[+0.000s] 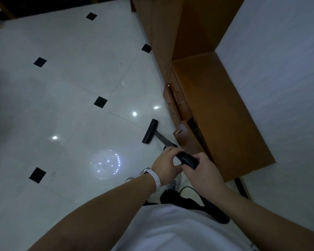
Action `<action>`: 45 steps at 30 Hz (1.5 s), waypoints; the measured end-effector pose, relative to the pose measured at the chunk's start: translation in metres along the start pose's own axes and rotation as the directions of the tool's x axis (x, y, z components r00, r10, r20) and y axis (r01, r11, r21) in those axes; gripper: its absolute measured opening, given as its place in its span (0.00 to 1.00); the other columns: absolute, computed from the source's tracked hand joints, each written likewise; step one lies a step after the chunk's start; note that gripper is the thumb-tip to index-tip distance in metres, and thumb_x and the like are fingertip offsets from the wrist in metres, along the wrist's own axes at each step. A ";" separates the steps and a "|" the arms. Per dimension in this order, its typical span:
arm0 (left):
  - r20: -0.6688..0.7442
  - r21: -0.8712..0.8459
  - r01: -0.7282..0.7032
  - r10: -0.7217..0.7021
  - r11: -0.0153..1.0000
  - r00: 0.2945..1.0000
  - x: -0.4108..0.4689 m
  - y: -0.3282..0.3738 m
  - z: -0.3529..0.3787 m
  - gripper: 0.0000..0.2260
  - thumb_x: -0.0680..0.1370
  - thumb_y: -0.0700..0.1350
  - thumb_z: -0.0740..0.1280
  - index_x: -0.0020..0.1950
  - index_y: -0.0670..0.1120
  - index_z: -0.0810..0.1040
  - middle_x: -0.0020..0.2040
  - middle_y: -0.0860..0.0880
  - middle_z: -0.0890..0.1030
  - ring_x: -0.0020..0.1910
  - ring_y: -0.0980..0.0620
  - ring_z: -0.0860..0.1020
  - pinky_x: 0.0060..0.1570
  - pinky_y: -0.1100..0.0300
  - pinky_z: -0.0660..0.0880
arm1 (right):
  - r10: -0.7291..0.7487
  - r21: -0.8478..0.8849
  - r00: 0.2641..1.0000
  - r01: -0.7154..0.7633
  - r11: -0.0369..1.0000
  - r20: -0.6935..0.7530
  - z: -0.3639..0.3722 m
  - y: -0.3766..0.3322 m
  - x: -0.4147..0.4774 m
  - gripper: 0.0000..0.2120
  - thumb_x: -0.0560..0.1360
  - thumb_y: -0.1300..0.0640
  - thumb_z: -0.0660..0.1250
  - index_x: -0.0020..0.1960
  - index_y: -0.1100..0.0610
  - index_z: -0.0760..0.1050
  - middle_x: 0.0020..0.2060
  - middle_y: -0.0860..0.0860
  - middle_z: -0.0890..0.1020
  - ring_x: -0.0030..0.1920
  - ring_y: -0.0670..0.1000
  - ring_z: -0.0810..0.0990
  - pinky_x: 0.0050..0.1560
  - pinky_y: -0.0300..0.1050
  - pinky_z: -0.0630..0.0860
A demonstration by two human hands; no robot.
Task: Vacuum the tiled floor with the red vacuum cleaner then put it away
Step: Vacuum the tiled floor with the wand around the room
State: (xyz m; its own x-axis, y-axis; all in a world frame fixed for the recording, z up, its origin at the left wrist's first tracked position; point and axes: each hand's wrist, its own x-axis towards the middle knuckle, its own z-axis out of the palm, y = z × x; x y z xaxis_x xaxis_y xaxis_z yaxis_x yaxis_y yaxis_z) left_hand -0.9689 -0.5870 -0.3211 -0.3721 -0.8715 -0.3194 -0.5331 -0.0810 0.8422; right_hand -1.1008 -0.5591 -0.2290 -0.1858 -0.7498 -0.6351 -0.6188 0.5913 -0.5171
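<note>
The vacuum's black floor head (150, 131) lies on the white tiled floor (80, 87), close to the wooden cabinet. Its dark wand (166, 141) runs back from the head to my hands. My left hand (166, 163) grips the wand where it meets the ribbed black hose (188, 160). My right hand (202, 171) curls round that hose just behind the left hand. A further stretch of hose (216, 211) loops down past my waist. The red body of the vacuum is out of view.
A wooden cabinet (216, 115) with drawers and brass handles stands right of the floor head; one low drawer (181, 133) juts out beside the wand. A white wall (279, 69) lies behind it. Black diamond insets (100, 101) dot the tiles. My shoe (172, 183) shows below my hands.
</note>
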 end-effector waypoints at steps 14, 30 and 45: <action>0.142 0.086 -0.041 0.029 0.995 0.989 0.047 0.070 0.076 0.20 0.74 0.41 0.70 0.66 0.48 0.74 0.62 0.49 0.73 0.59 0.54 0.72 0.60 0.63 0.68 | 0.044 0.138 0.999 -0.042 0.989 -0.011 -0.083 0.074 0.011 0.12 0.76 0.49 0.67 0.55 0.51 0.68 0.41 0.50 0.80 0.40 0.50 0.80 0.42 0.52 0.78; 0.037 0.155 0.027 -0.033 0.988 0.999 0.092 0.043 0.017 0.23 0.74 0.37 0.69 0.68 0.46 0.72 0.64 0.46 0.73 0.60 0.50 0.73 0.54 0.72 0.64 | 0.005 0.183 0.999 -0.015 0.983 0.052 -0.065 0.011 0.074 0.14 0.76 0.50 0.68 0.57 0.51 0.67 0.40 0.51 0.78 0.34 0.48 0.77 0.31 0.43 0.71; -0.050 0.105 0.066 -0.061 0.992 0.997 0.119 -0.029 -0.107 0.24 0.74 0.39 0.69 0.69 0.45 0.70 0.66 0.46 0.71 0.64 0.50 0.71 0.64 0.64 0.64 | -0.026 0.021 0.997 0.025 0.999 0.079 0.005 -0.112 0.135 0.16 0.73 0.47 0.68 0.55 0.50 0.68 0.41 0.47 0.79 0.40 0.48 0.79 0.42 0.50 0.78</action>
State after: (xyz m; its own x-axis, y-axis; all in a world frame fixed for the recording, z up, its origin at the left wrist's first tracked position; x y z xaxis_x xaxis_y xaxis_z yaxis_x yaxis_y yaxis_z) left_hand -0.9166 -0.7399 -0.3373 -0.3003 -0.8883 -0.3475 -0.6335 -0.0866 0.7689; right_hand -1.0528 -0.7255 -0.2592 -0.1086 -0.7393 -0.6646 -0.6072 0.5787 -0.5444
